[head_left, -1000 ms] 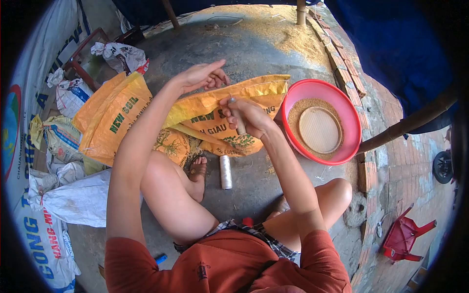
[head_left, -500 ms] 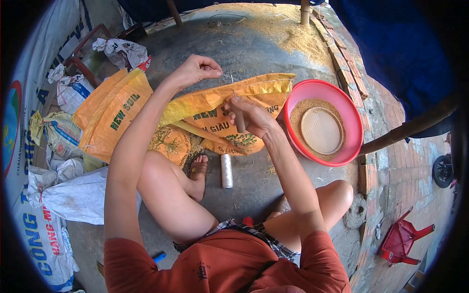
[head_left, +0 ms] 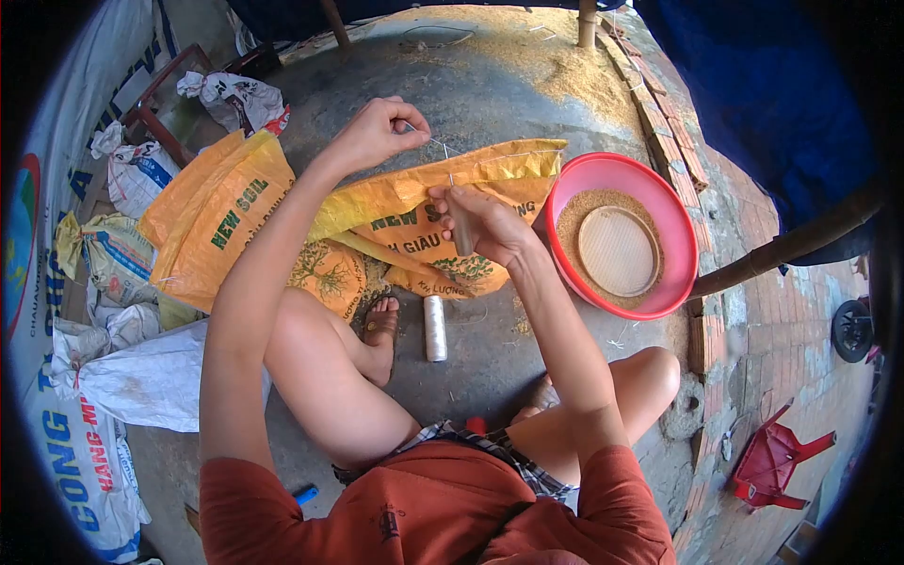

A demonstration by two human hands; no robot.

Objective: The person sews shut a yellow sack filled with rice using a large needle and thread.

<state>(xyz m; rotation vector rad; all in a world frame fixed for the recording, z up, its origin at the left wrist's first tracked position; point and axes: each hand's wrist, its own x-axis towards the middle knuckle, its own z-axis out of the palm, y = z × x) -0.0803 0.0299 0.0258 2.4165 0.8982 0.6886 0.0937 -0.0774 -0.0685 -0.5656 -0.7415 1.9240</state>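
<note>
My right hand [head_left: 494,226] is wrapped round the handle of an awl [head_left: 462,235], its thin metal shaft pointing up through the top edge of an orange "NEW SOIL" sack [head_left: 513,171]. My left hand [head_left: 377,132] is closed in a pinch, up and left of the awl's tip. From its fingers a white thread [head_left: 452,148] runs to the tip. A white spool of thread [head_left: 434,330] stands on the floor below the sack. Another orange sack [head_left: 221,212] lies to the left, under my left forearm.
A pink basin [head_left: 690,212] with grain and a round sieve [head_left: 619,251] is at the right. White sacks [head_left: 155,377] lie along the left side. Grain [head_left: 565,71] covers the far floor. A bamboo pole [head_left: 800,247] and a red stool [head_left: 782,461] are farther right.
My left hand has shifted slightly, and thread now shows stretched from its fingers to the awl's tip. My right hand keeps its grip in nearly the same place.
</note>
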